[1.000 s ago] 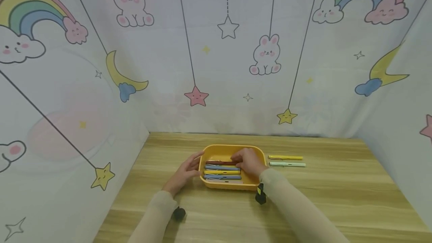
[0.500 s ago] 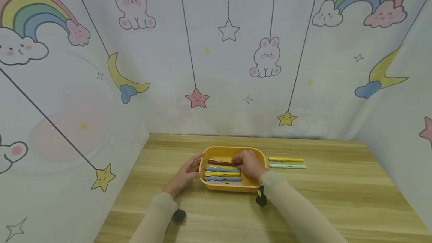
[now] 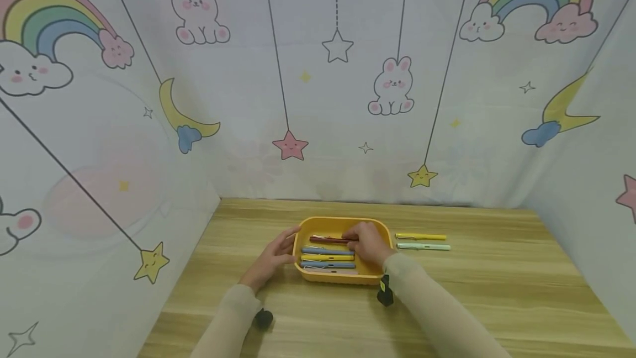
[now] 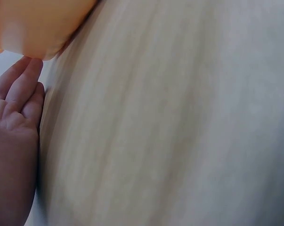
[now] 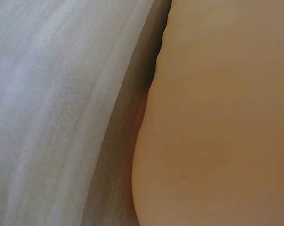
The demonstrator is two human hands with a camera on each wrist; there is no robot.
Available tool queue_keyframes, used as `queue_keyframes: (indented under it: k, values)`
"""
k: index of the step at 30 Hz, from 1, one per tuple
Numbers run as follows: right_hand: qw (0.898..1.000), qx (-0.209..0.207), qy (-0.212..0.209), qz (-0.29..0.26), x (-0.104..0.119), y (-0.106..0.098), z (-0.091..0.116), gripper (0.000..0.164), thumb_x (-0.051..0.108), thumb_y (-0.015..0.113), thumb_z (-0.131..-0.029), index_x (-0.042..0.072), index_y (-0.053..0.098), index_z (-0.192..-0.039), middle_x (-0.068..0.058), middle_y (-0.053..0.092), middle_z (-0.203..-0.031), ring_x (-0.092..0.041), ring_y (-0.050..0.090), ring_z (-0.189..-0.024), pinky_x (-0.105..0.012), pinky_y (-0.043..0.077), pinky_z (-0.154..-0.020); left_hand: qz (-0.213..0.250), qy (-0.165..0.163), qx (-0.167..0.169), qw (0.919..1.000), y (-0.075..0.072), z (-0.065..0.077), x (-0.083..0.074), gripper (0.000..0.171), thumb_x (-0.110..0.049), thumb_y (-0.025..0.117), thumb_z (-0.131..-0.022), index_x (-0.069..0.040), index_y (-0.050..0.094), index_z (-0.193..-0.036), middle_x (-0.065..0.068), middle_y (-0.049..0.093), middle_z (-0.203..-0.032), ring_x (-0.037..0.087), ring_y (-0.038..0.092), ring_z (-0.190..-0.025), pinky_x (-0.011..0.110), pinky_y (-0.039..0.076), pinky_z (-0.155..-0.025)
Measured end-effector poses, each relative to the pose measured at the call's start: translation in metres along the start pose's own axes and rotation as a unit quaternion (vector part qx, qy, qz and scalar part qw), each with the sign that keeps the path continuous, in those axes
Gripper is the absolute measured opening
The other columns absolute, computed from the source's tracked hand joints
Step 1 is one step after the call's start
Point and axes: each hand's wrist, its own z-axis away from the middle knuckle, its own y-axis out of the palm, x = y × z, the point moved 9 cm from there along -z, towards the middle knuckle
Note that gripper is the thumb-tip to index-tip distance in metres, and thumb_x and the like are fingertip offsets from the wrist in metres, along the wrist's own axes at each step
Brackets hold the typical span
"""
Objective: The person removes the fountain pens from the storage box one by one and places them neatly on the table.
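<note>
A yellow-orange plastic bin point(image 3: 340, 279) sits on the wooden table, holding several pens in rows. Inside it, near the back, my right hand point(image 3: 370, 243) pinches the right end of a dark red pen point(image 3: 329, 240); the fingertips are partly hidden. In front of that pen lie a blue pen point(image 3: 325, 251), a yellow pen point(image 3: 327, 258), another blue pen point(image 3: 328, 265) and a pale pink pen point(image 3: 332, 272). My left hand point(image 3: 270, 261) rests with extended fingers against the bin's left end. The left wrist view shows those fingers point(image 4: 26, 89) at the bin's wall point(image 4: 43, 28).
Right of the bin, a second yellow pen point(image 3: 421, 236) and a mint-green pen point(image 3: 423, 246) lie side by side on the table point(image 3: 497, 291). A patterned cloth point(image 3: 328, 175) encloses the table's back and sides. The bin's outer wall point(image 5: 217, 132) fills much of the right wrist view.
The dark red pen has slid slightly to the right within the bin, held by my right hand. My left hand stays at the bin's left end. The head view has tilted up a little.
</note>
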Motion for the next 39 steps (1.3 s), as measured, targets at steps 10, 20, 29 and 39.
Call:
queue_keyframes:
  k: [10,20,29,39]
  values:
    - [1.0,-0.012,0.016,0.001,0.003,-0.009,0.004,0.016,0.004,0.072,-0.097,0.005,0.082,-0.109,-0.005,0.08,-0.104,-0.022,0.074,-0.099,-0.045,0.061,-0.089,-0.004,-0.003,0.0,1.0,-0.001,-0.001,0.002,0.074,-0.008,0.067,-0.098,-0.024,0.037,-0.163,0.014,0.033,-0.17,0.037,0.037,-0.153,0.055,0.027,-0.125]
    - [0.998,-0.048,0.025,-0.021,0.003,-0.028,0.01,0.016,0.006,0.071,-0.098,0.008,0.082,-0.11,-0.005,0.079,-0.107,-0.025,0.072,-0.101,-0.046,0.061,-0.09,-0.003,-0.005,-0.003,1.0,0.0,-0.002,0.003,0.073,-0.007,0.067,-0.098,-0.024,0.038,-0.163,0.014,0.035,-0.169,0.036,0.038,-0.153,0.054,0.028,-0.125]
    - [0.998,-0.047,0.027,-0.027,-0.002,-0.034,0.014,0.015,0.009,0.071,-0.099,0.009,0.082,-0.11,-0.002,0.079,-0.106,-0.016,0.07,-0.095,-0.041,0.06,-0.085,-0.002,-0.007,-0.006,1.0,0.001,-0.001,0.0,0.074,-0.006,0.067,-0.098,-0.022,0.037,-0.163,0.016,0.035,-0.168,0.037,0.038,-0.153,0.054,0.028,-0.125]
    - [0.997,-0.034,0.029,-0.066,0.001,-0.037,0.018,0.018,0.011,0.068,-0.102,0.007,0.08,-0.115,-0.003,0.077,-0.098,-0.008,0.067,-0.075,-0.032,0.059,-0.072,-0.003,-0.009,-0.001,1.0,0.002,0.0,-0.001,0.075,-0.005,0.066,-0.097,-0.024,0.036,-0.164,0.016,0.034,-0.169,0.036,0.038,-0.153,0.055,0.029,-0.124]
